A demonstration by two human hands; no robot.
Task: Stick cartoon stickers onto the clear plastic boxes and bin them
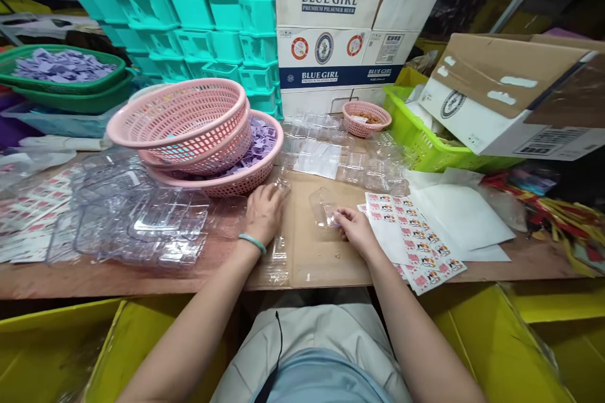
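Note:
My right hand [355, 228] is closed on the edge of a small clear plastic blister shell [322, 206], pinched between thumb and fingers over the brown cardboard sheet [307, 264]. To the left, my left hand [265, 213] has its fingers bent down together at the clear plastic packaging [282, 245] along the cardboard's left edge. Its fingertips are hidden, and what they grip cannot be made out. Beside my right hand lie sticker sheets [416, 239] with red print and small cartoon figures.
Clear plastic trays [142, 214] pile up at left. Pink baskets [179, 119] stand behind, the lowest holding purple packets [261, 141]. A small pink basket [367, 118] contains brownish pieces. White paper [460, 211] lies at right, near a lime crate [420, 138]. Teal crates [212, 12] and a beer carton [331, 44] rise behind.

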